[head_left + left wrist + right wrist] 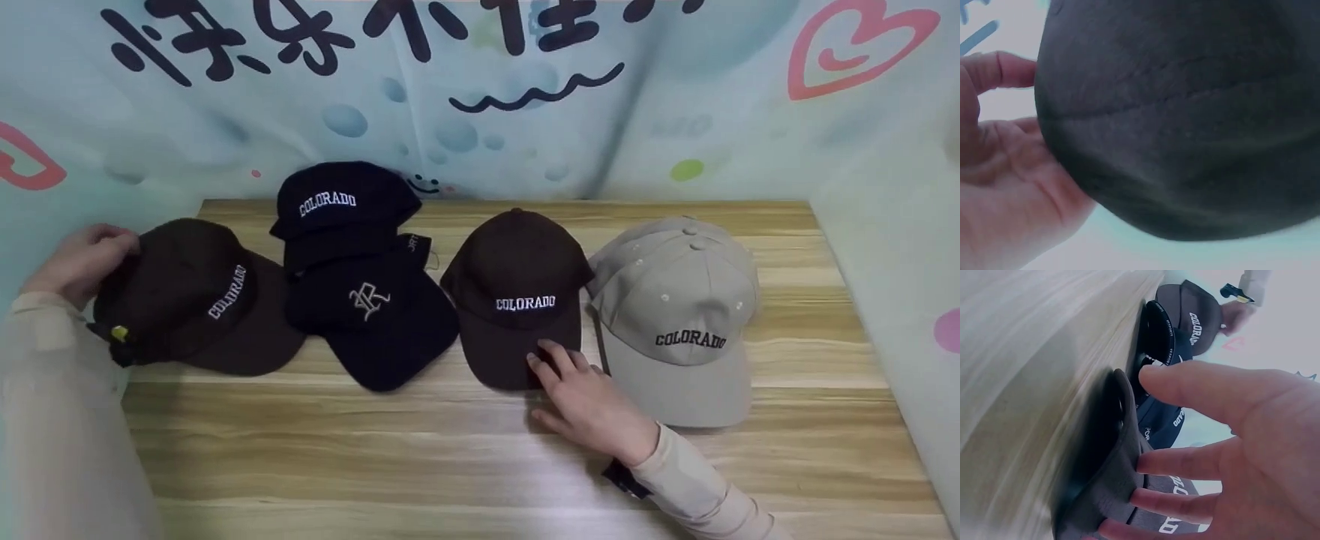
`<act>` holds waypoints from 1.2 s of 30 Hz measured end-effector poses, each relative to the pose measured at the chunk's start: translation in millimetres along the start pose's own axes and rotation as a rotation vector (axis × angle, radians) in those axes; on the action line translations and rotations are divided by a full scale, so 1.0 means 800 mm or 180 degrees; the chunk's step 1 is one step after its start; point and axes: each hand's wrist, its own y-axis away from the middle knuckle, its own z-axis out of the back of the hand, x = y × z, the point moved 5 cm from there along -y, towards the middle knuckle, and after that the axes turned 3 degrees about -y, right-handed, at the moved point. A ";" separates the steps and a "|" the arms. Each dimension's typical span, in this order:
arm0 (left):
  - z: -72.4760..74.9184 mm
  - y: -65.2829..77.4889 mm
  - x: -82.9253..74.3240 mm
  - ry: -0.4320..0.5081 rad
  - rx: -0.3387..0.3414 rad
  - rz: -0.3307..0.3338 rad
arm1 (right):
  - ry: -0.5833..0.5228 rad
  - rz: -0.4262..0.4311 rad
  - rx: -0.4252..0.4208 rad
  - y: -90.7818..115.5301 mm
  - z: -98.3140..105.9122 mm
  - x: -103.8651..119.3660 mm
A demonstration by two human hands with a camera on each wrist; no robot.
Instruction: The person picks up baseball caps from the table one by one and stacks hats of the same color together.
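At the left, a dark brown baseball cap (191,300) lettered COLORADO has its brim pointing right. My left hand (86,259) grips it by the back edge; in the left wrist view its crown (1174,124) hides part of the fingers. A second dark brown COLORADO cap (517,277) sits in the middle, brim toward me. Over that brim, the fingertips of my right hand (592,401) rest lightly, fingers spread and thumb apart, as the right wrist view also shows. Between the brown caps lies a navy cap (382,330) with an R emblem, its brim also toward me.
Behind the R cap is another navy cap (337,199) lettered COLORADO. Grey caps (675,322), nested together, stand on the right beside the middle brown cap. All lie on a wood-grain table (360,465), with a printed cloth backdrop (525,142) along its back edge.
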 end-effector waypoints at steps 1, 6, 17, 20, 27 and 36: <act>0.000 0.001 -0.005 0.0130 0.0011 -0.0129 | 0.0015 -0.0006 0.0004 0.000 0.000 0.000; 0.008 0.012 -0.040 0.0431 -0.0008 -0.0862 | 0.0059 -0.0035 0.0092 0.001 -0.004 0.001; 0.030 0.047 -0.133 0.0258 -0.0373 -0.1466 | -0.0095 0.0033 0.0042 0.000 -0.008 -0.001; 0.031 0.061 -0.162 0.0073 -0.0398 -0.1737 | -0.0207 0.0028 0.0053 0.003 -0.008 -0.005; 0.009 0.099 -0.225 0.0139 -0.0287 -0.2316 | -0.0595 0.0134 0.0002 0.014 0.000 -0.010; -0.076 0.145 -0.306 0.0039 0.0867 -0.3077 | -0.0632 0.0358 -0.0274 0.034 0.027 -0.009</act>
